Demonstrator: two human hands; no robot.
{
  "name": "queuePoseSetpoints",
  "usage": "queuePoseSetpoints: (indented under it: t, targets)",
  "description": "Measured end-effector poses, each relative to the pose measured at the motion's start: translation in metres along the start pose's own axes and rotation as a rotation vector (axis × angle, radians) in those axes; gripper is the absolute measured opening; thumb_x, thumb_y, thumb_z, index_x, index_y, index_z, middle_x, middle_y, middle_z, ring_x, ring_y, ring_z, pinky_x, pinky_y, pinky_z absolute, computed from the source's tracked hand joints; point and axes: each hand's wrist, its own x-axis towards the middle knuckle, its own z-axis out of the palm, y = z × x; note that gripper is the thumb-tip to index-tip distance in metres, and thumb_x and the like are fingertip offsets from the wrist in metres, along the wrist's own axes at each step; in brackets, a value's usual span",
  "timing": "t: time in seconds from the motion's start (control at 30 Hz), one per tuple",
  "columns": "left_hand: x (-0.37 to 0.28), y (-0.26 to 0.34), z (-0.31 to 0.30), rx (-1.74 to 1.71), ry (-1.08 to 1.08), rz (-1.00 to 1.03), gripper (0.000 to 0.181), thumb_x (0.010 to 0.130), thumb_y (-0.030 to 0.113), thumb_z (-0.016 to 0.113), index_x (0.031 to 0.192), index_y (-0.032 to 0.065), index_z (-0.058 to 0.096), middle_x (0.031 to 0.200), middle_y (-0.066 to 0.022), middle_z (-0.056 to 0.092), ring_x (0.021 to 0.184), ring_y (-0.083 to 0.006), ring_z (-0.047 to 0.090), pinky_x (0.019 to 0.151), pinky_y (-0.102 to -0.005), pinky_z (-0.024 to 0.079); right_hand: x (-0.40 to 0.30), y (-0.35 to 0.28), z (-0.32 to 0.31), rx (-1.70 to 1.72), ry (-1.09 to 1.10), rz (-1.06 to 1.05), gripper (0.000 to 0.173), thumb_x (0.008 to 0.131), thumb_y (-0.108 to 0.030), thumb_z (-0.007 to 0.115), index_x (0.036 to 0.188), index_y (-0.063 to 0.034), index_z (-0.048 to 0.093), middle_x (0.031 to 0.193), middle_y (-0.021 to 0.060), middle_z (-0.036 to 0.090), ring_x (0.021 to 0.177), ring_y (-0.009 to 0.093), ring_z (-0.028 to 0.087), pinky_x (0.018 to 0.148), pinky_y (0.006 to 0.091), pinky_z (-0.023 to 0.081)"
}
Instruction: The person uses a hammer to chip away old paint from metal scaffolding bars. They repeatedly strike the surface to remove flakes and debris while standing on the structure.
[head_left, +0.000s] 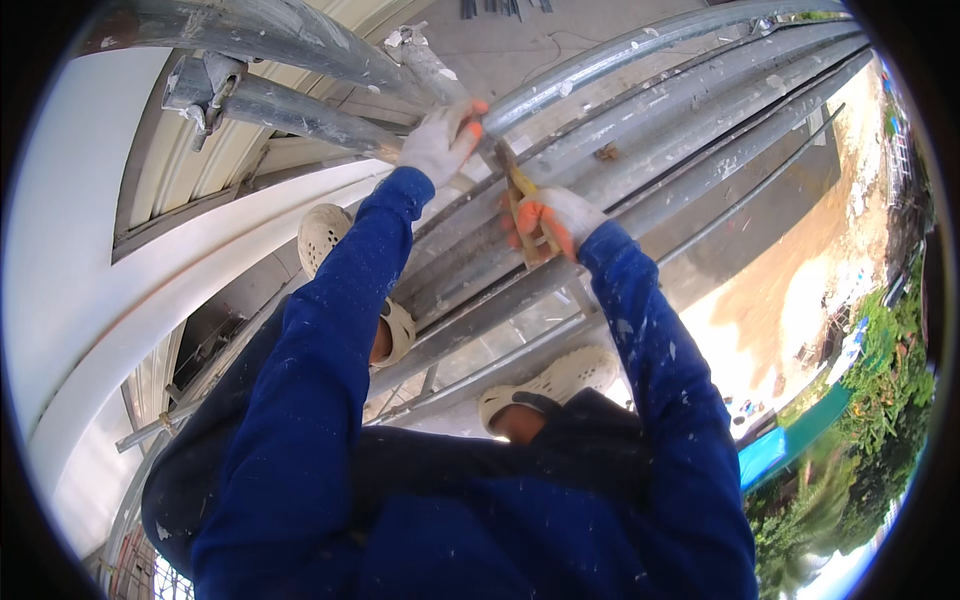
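My left hand (441, 144), in a white glove with orange fingertips, is at a joint of the metal scaffold tubes, beside the end of a long pipe (570, 86). Whether it grips anything there is not clear. In the same kind of glove, my right hand (559, 217) is closed around a tool with a worn yellow handle (523, 180), perhaps a hammer; its head is blurred near the joint. A light brown strip, perhaps wood, shows by the fingers. Both hands are above metal scaffold planks (645, 150) spattered with pale material.
A scaffold clamp (217, 94) sits on a tube at upper left, near the white wall (67, 187). My feet in cream clogs (577, 375) are on the scaffold. Beyond its right side, the ground (720, 270) lies far below, with greenery (870, 420) at lower right.
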Motion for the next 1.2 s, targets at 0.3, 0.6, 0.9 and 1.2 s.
queuePoseSetpoints:
  t: [0.3, 0.6, 0.9, 1.2]
  targets:
    - [-0.007, 0.005, 0.004, -0.072, 0.046, -0.09, 0.037, 0.093, 0.031, 0.053, 0.128, 0.023, 0.054, 0.121, -0.0127, 0.06, 0.108, -0.0327, 0.059, 0.092, -0.0389, 0.047, -0.001, -0.057, 0.0, -0.273, 0.089, 0.304, 0.019, 0.078, -0.02, 0.051, 0.076, -0.0035, 0.059, 0.07, 0.0115, 0.059, 0.064, 0.024, 0.06, 0.054, 0.0371, 0.048]
    - [-0.01, -0.01, 0.001, -0.018, 0.0, -0.296, 0.05, 0.093, 0.049, 0.05, 0.128, 0.0145, 0.055, 0.118, -0.0182, 0.064, 0.108, -0.0349, 0.061, 0.094, -0.0401, 0.047, 0.007, -0.046, 0.001, -0.278, 0.045, 0.19, 0.02, 0.08, -0.021, 0.054, 0.078, -0.0021, 0.06, 0.068, 0.0124, 0.057, 0.06, 0.024, 0.058, 0.051, 0.0356, 0.048]
    - [-0.017, -0.015, 0.0, -0.037, 0.022, -0.322, 0.048, 0.096, 0.05, 0.042, 0.125, 0.014, 0.058, 0.114, -0.0172, 0.066, 0.107, -0.0352, 0.061, 0.091, -0.0413, 0.047, 0.004, -0.051, 0.022, -0.954, 0.439, 0.166, 0.048, 0.075, -0.027, 0.068, 0.113, -0.0013, 0.055, 0.093, 0.0181, 0.065, 0.088, 0.031, 0.065, 0.076, 0.0438, 0.054]
    - [-0.016, -0.012, -0.003, -0.089, 0.198, -0.417, 0.043, 0.096, 0.041, 0.049, 0.124, 0.0105, 0.059, 0.111, -0.0163, 0.066, 0.107, -0.0328, 0.061, 0.091, -0.04, 0.047, -0.018, -0.112, 0.037, -1.7, 0.49, 0.177, 0.051, 0.086, -0.029, 0.064, 0.127, -0.0036, 0.046, 0.115, 0.0182, 0.058, 0.107, 0.035, 0.063, 0.089, 0.0462, 0.052]
